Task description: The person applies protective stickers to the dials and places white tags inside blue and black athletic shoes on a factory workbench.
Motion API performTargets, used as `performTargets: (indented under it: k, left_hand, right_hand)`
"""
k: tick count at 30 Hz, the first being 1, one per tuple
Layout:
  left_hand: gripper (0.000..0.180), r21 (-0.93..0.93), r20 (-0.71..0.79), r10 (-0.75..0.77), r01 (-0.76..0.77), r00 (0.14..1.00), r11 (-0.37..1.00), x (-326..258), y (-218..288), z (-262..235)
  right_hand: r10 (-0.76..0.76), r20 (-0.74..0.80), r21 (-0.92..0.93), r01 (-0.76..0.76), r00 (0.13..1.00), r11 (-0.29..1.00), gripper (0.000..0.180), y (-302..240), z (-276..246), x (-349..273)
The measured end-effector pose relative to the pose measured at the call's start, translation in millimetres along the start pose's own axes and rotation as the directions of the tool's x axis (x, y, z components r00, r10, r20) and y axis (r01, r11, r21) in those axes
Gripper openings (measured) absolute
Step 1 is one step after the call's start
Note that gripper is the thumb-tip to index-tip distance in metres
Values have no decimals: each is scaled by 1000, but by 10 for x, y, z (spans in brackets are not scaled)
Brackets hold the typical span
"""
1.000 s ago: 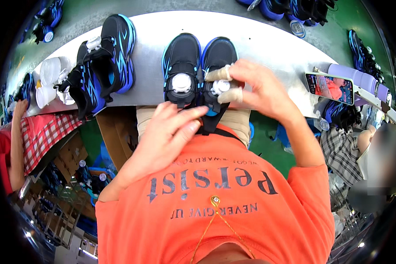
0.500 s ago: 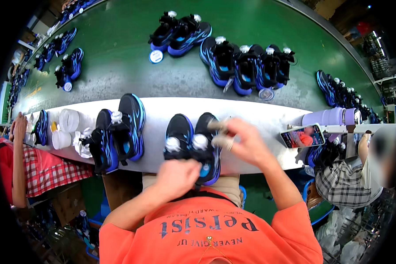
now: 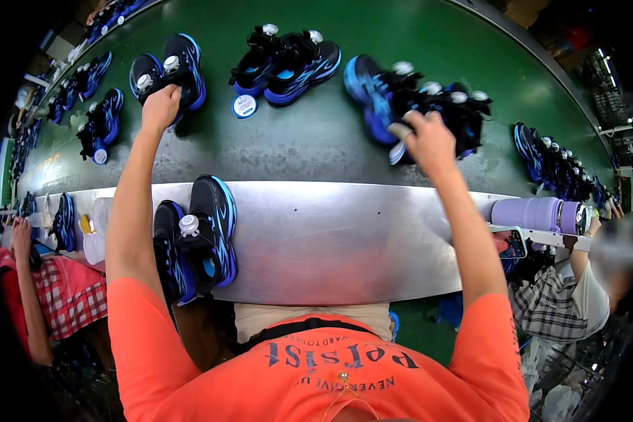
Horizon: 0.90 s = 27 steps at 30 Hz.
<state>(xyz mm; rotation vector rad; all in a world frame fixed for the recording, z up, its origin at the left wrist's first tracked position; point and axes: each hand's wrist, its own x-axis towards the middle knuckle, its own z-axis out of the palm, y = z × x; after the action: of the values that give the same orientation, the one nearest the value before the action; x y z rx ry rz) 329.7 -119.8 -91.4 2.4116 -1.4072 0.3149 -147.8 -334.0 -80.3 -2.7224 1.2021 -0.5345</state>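
My left hand (image 3: 163, 107) is stretched out over the green table, closed on the heel side of a pair of black-and-blue sneakers (image 3: 183, 60) with white dials. My right hand (image 3: 427, 141), with pale coverings on its fingertips, is closed at the heel of a blurred black-and-blue sneaker (image 3: 371, 95); the exact grip is partly hidden. More dark sneakers (image 3: 464, 112) stand right against that hand. Near my left forearm, another pair of sneakers (image 3: 214, 232) rests on the metal ledge (image 3: 316, 239).
Between my hands stands a pair of sneakers (image 3: 286, 70) with a round tag (image 3: 245, 106). To the right lie a purple bottle (image 3: 527, 212) and a phone (image 3: 510, 244). Clear plastic cups (image 3: 95, 243) stand at left. People sit on both sides, with further sneakers along the green table (image 3: 274, 151).
The pair in front of me has gone from the ledge to the green table at far left, under my left hand. My right hand has reached forward to the right-hand sneakers; one has shifted.
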Motion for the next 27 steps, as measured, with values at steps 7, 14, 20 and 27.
performTargets:
  k: [7,14,20,27]
  left_hand:
    - [20,199,7,167,-165,986,966,258,890,-415]
    - [21,-141,263,315,-286,912,948,343,1437,258]
    - [17,-493,323,355,-164,877,854,-881,1999,-823]
    - [13,-466,423,455,-242,784,851,-2365,2321,-1300]
  right_hand:
    - [-49,-197,-253,-2,979,968,39,339,-351,831]
    - [-112,374,217,30,921,976,48,-1506,665,1024]
    - [-199,548,415,-58,813,908,29,-1109,-162,85]
    - [-292,552,513,-42,781,857,24,-1347,-828,-2037]
